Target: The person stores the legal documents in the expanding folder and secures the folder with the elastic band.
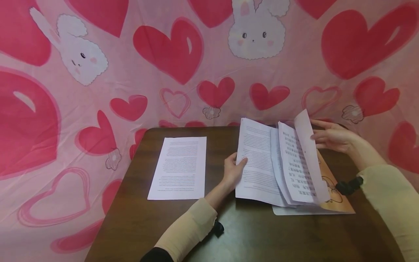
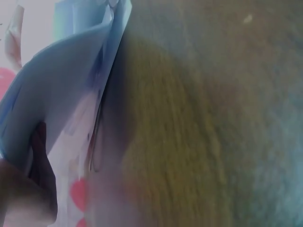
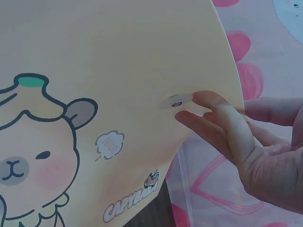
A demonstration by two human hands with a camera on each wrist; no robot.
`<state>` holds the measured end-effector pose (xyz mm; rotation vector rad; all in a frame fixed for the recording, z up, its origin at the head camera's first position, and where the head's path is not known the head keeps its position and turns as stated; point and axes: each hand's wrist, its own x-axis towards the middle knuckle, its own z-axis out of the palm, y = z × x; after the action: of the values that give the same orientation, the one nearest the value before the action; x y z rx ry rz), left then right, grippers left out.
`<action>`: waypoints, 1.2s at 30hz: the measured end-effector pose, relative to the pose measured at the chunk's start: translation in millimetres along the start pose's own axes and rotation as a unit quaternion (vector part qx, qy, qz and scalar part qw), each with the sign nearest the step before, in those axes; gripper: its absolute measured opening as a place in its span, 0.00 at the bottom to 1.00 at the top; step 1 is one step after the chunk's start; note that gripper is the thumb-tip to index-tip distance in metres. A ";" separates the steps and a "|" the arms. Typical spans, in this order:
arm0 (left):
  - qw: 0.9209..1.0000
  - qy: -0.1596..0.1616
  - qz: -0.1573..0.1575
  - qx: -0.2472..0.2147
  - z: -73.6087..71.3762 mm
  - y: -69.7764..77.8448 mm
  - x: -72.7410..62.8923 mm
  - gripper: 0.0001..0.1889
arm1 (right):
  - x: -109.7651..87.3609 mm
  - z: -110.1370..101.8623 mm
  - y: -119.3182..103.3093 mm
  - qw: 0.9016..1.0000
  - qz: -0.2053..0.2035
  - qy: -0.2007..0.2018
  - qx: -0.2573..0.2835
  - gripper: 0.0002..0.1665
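Note:
On the right side of the table stands a capybara-print folder (image 1: 340,203), spread open with printed sheets (image 1: 256,156) in it. My left hand (image 1: 233,173) grips the left edge of these sheets, thumb on the printed side and fingers behind. The sheets bow upward in the left wrist view, where the hand (image 2: 28,194) is partly cut off. My right hand (image 1: 337,137) holds the folder's far right edge. Up close, its fingers (image 3: 215,123) lie by a clear snap tab (image 3: 176,101) on the orange cover (image 3: 128,61), with the thumb behind the edge.
A separate printed stack (image 1: 180,169) lies flat on the left part of the brown wooden table (image 1: 242,233). A pink cloth (image 1: 183,102) with hearts and rabbits hangs behind and beside the table.

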<state>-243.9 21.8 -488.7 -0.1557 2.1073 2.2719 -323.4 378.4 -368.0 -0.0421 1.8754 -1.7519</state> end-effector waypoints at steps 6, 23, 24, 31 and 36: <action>1.000 -0.004 0.016 0.013 -1.9 0.1 4.2 0.18 | -0.4 -1.3 1.5 1.000 -0.003 -0.001 0.008 0.57; 1.000 0.004 -0.006 -0.007 3.4 2.4 7.3 0.18 | 0.0 -0.7 4.1 0.998 -0.017 -0.005 0.055 0.57; 1.000 0.006 -0.005 -0.007 4.4 3.0 6.8 0.19 | 0.1 -0.7 4.0 0.998 -0.015 -0.003 0.056 0.57; 1.000 -0.006 -0.012 -0.002 15.7 -0.2 1.0 0.18 | -0.1 0.4 3.2 0.998 -0.012 0.005 0.056 0.57; 1.000 -0.018 -0.012 0.005 20.6 -3.1 -0.9 0.18 | -0.2 1.7 2.9 0.999 -0.006 0.011 0.043 0.57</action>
<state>-243.6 42.6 -490.1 -0.1372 2.0880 2.2334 -321.5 377.3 -370.5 -0.0013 1.8159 -1.8472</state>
